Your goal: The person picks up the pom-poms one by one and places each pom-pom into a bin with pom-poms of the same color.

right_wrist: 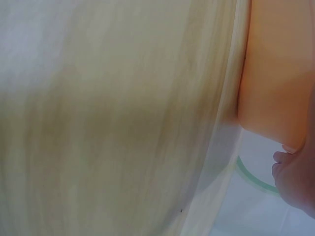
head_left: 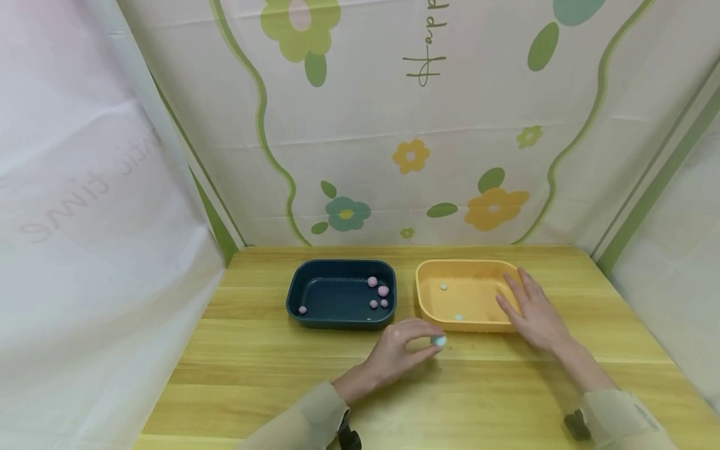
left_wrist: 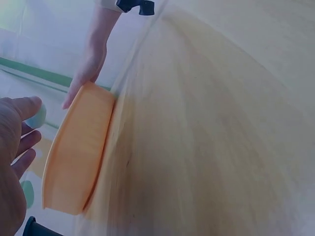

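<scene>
In the head view my left hand [head_left: 396,350] pinches a small pale blue-green ball [head_left: 438,341] between thumb and fingertips. It is over the table, just in front of the yellow tray [head_left: 430,320]. The left wrist view shows the same ball [left_wrist: 37,117] at the thumb tip, other fingers loosely bent. My right hand [head_left: 537,319] grips the yellow tray's right side, with thumb and a finger over the inside and others along the outer wall. Inside that tray lie two small pale balls, one toward the back [head_left: 444,287], the other by the front wall [head_left: 459,317].
Left of the yellow tray stands a dark blue tray [head_left: 332,324], a gap between them. Several pinkish balls [head_left: 383,291] lie in it, mostly at its right end. Both trays sit on a wooden table [head_left: 247,362] before a flower-printed cloth [head_left: 349,144].
</scene>
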`<state>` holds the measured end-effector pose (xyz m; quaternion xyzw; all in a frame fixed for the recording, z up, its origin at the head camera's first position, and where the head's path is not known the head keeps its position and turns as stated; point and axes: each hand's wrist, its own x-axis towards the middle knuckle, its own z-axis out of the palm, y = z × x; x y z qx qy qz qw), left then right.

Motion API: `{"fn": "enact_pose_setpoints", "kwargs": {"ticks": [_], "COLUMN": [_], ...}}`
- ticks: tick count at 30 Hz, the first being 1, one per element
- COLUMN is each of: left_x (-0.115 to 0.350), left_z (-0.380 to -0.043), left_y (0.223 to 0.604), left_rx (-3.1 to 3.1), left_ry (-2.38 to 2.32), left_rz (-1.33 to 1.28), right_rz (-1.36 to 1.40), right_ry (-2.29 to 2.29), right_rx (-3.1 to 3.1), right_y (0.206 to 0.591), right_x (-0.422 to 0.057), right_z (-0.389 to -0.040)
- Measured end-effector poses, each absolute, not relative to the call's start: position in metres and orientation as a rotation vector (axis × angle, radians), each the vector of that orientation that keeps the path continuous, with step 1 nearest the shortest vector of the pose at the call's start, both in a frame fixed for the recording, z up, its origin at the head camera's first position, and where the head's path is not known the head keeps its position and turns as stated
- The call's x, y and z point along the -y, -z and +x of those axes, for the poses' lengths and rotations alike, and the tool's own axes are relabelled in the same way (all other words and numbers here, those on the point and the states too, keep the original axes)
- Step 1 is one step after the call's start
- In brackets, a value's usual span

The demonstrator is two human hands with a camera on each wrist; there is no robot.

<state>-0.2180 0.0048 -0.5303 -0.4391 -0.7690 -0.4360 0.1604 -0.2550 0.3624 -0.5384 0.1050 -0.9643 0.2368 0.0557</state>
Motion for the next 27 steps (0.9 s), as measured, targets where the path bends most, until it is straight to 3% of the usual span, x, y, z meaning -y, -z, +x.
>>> {"fn": "enact_pose_setpoints", "kwargs": {"ticks": [27], "left_x": [-0.035], "left_z": [-0.242], "left_y": [0.514], "left_rx": [2.16], "left_ry": [1.209], "left_rz": [-1.219], "right_rz": [0.313], "right_ry": [-0.731], "right_rx": [2.946], "right_y": [0.535], "right_x": [-0.361], "right_z": [-0.256]}}
